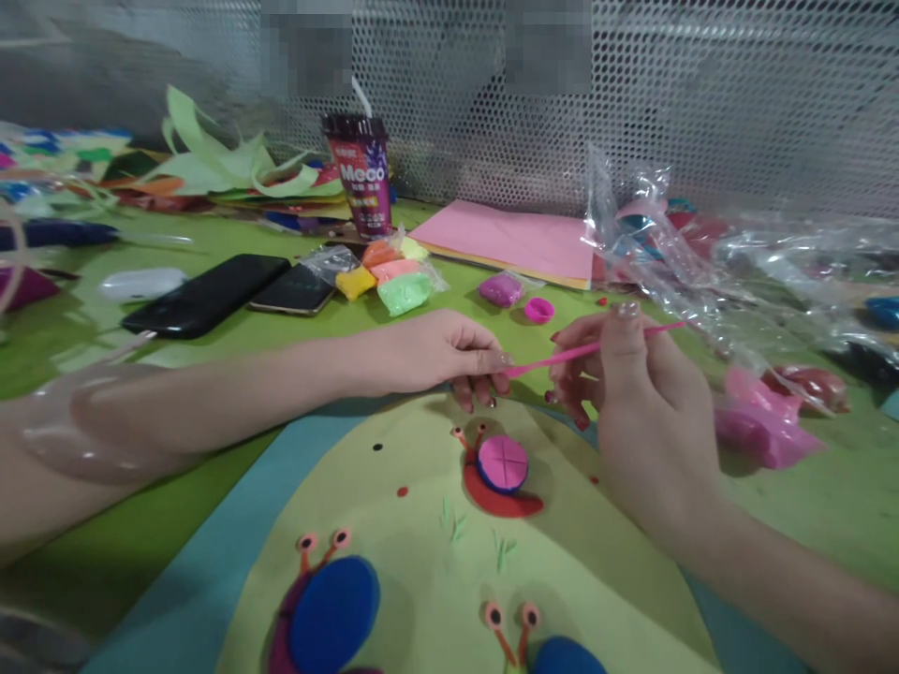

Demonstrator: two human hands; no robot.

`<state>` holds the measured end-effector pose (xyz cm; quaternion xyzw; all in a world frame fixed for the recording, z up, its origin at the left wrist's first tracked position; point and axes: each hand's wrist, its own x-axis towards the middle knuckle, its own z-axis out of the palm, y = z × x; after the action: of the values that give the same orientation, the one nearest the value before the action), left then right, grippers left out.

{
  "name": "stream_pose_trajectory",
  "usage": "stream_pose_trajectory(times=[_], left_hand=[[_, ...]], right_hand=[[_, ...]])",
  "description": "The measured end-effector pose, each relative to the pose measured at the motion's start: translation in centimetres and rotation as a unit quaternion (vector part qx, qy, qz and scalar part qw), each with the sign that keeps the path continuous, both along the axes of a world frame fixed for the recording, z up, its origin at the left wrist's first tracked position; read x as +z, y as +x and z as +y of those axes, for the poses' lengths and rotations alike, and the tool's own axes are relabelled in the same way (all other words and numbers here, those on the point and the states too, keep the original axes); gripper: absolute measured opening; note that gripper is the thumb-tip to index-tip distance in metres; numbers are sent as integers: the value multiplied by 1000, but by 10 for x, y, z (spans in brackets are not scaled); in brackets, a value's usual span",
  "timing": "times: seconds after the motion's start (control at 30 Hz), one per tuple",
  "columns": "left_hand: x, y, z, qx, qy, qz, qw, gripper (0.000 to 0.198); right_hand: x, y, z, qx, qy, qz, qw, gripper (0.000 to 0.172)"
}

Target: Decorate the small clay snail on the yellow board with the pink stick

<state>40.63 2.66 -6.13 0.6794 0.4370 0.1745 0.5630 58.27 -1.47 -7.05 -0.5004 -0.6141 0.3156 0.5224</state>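
Note:
A thin pink plastic clay tool spans the gap between my two hands, above the picture's top edge. My right hand grips its shaft between thumb and fingers. At the tool's left tip, my left hand is closed in a pinch. Just below lies a clay snail picture on a pale yellow round over blue paper. The small red snail carries a pink disc shell marked with crossed lines. Two snails with blue shells sit nearer me, partly cut off by the frame's bottom.
Behind my hands are bagged clay pieces, a purple clay packet and a small pink ring-shaped cap. Phones, a lidded drink cup and pink paper stand further back. Clear plastic bags crowd the right.

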Motion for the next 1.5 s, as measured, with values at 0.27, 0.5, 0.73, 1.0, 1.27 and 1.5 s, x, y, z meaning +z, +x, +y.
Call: stream_pose_trajectory(times=[0.27,0.5,0.73,1.0,1.27,1.5], left_hand=[[0,3,-2,14,-3,-10,1000,20],[-2,2,1,59,-56,-104,991,21],[-1,-2,0,8,-54,-118,992,24],[-9,-3,4,10,-53,-164,985,23],[-7,-3,2,11,-34,-142,989,22],[-3,0,0,14,-38,-115,993,23]], right_hand=[[-1,-1,3,23,-33,42,998,32],[0,1,14,-66,-33,118,990,40],[-1,2,17,-8,-105,70,992,35],[7,-3,1,96,-31,-141,985,15],[7,-4,4,70,-15,-180,981,14],[7,-3,4,83,-32,-187,978,11]])
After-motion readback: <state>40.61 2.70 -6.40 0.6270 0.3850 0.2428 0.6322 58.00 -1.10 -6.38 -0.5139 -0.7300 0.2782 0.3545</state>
